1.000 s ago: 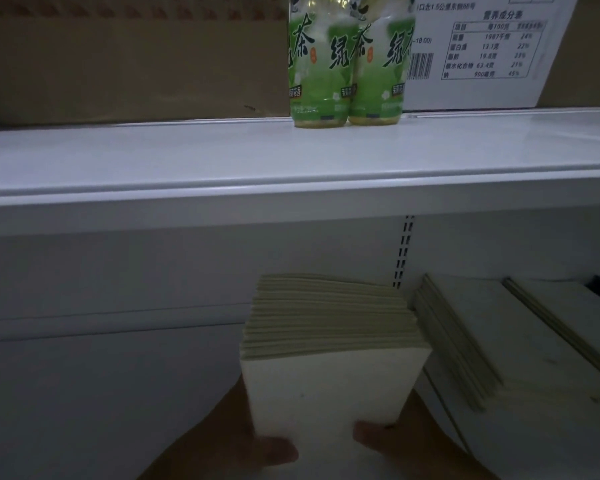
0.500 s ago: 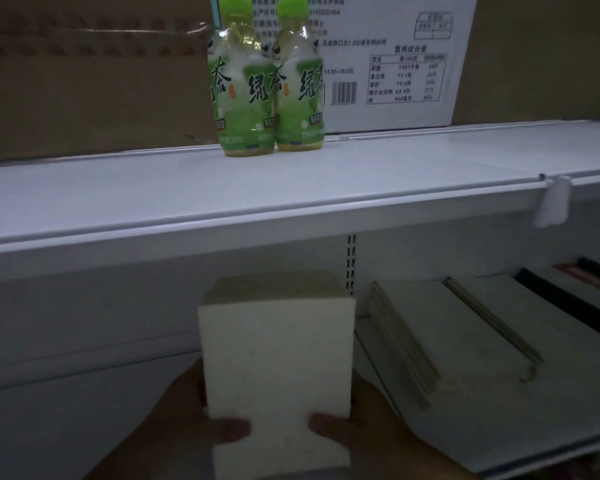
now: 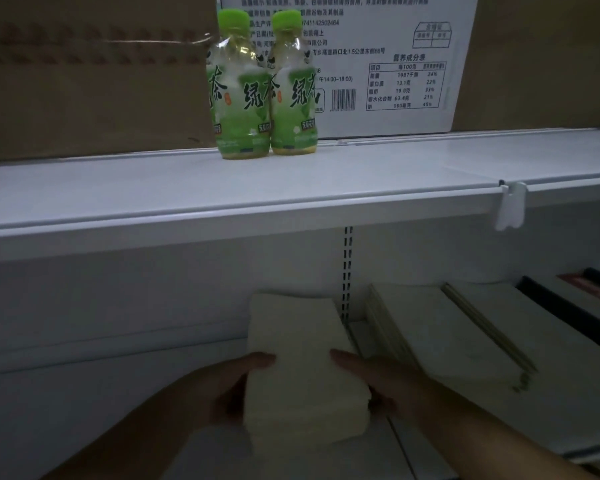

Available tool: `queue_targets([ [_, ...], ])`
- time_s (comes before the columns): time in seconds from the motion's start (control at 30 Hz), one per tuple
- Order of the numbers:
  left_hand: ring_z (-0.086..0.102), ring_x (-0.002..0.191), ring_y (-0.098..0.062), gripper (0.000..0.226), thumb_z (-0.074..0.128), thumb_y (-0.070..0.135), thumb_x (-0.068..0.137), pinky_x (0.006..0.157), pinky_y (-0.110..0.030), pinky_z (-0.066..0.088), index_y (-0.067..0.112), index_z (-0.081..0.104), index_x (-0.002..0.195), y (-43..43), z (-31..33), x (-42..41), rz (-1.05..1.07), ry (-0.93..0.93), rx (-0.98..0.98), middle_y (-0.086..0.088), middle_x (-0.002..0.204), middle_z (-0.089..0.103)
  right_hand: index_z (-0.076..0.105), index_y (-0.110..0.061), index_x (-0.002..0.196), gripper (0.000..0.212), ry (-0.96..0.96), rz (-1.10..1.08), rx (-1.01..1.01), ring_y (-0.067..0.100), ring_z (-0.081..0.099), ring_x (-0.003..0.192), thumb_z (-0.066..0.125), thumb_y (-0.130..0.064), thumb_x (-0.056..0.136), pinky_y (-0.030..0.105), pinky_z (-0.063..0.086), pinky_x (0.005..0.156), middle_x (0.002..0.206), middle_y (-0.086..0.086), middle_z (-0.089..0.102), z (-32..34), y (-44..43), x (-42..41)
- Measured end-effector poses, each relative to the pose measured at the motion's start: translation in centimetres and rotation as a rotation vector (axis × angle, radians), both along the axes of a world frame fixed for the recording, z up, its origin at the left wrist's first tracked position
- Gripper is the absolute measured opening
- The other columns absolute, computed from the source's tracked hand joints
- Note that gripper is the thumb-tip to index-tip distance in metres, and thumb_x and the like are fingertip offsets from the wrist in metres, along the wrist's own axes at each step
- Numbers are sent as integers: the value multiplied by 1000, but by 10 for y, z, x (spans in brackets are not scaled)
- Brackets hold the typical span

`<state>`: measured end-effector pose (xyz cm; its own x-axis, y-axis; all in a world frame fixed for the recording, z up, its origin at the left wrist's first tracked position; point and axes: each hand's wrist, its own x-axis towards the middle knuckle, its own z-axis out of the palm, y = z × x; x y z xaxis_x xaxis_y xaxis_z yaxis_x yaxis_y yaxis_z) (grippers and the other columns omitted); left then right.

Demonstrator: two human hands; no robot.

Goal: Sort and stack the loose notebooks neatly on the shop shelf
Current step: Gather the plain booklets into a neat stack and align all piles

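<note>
The notebook stack (image 3: 298,368) has tipped flatter, perhaps touching the shelf (image 3: 84,427).

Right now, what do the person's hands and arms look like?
No gloves, rings or watch show on the left hand or right hand. Both arms are bare to the picture's edge, so no sleeves. Dim light hides finer marks.

Dim light — a white upper shelf (image 3: 326,181) carries two green bottles (image 3: 239,109), with a brown box (image 3: 84,81) and a printed white box (image 3: 395,36) at its back.
</note>
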<state>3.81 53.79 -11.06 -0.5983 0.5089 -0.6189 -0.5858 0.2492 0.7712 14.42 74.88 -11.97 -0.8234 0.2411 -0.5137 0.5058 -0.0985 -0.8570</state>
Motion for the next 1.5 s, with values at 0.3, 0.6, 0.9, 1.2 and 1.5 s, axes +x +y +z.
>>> queue_targets([
  [0.3,70,91,-30,57,78,44,65,83,-40,55,3,70,104,9,-3,-8,127,134,-26,-15,97,73,64,-9,81,22,128,-282,-134,27,63,73,71,-30,81,36,53,65,80,12,67,-9,-9,-1],
  [0.6,59,70,10,72,78,73,39,73,-11,46,35,65,99,-38,-27,34,-353,675,-357,24,80,69,64,-12,82,22,126,-251,-81,25,64,77,69,-34,82,41,53,84,83,8,67,-9,-10,-3],
  [0.9,48,78,-11,35,56,51,87,65,-24,30,35,36,63,-27,-38,56,-332,1165,-775,12,67,40,59,-26,107,19,194,254,546,-8,59,80,54,-36,92,13,48,71,88,-22,66,4,-1,32],
  [1.2,57,71,-5,29,63,47,83,56,-11,34,19,66,76,-29,-50,40,-335,1042,-675,5,76,62,54,-42,87,46,329,141,553,-15,52,76,83,-12,69,-1,40,61,85,-26,55,-36,-17,25],
  [1.5,64,100,-20,46,60,12,71,84,-27,53,16,64,116,-11,-31,22,-428,856,-714,-5,110,68,58,-38,90,55,286,164,284,6,60,92,83,3,63,25,47,83,90,-21,61,-33,-7,12],
])
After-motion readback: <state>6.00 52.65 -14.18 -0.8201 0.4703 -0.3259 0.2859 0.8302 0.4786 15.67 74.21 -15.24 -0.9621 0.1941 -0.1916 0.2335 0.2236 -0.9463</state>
